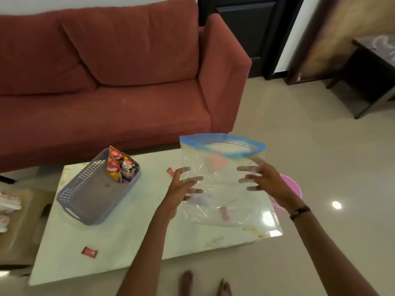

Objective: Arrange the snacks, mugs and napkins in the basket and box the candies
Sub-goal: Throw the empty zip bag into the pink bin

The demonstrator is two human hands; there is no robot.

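Clear plastic zip bag [222, 178] hung upright above the pale table [128, 242], held between the left hand [181, 189] and right hand [267, 180] with fingers spread against it, seemingly being emptied or checked; loose candies [89, 252] awaited boxing, snacks stood in the grey basket [94, 195].

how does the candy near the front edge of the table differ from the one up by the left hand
The front candy lies alone on bare tabletop, well clear of both hands; the far candy sits just beside the left hand. The front candy looks larger, being nearer the camera, while the far candy shows only as a small sliver. Both are red-wrapped and outside the basket.
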